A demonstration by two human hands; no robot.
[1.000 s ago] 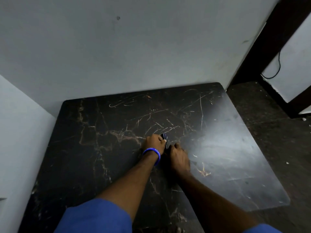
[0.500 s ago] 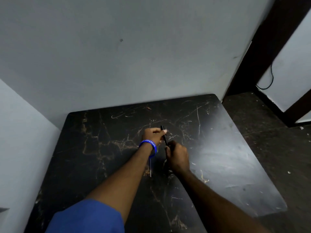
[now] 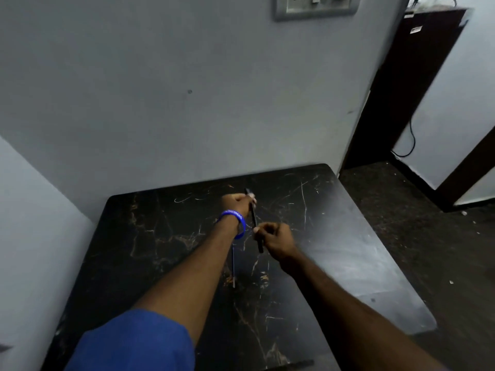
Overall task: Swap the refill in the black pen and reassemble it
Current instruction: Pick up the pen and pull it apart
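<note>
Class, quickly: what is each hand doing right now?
Left hand: closed on the upper end of the black pen.
Right hand: closed on the pen's lower end.

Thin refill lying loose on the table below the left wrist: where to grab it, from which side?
Judgement: pinch the refill mid-shaft from straight above, fingertips closing across its width. It lies flat on the table, pointing roughly toward the person, so its long sides are exposed. Its far end is tucked under the left hand; the right hand is nearer but holds the black pen.
</note>
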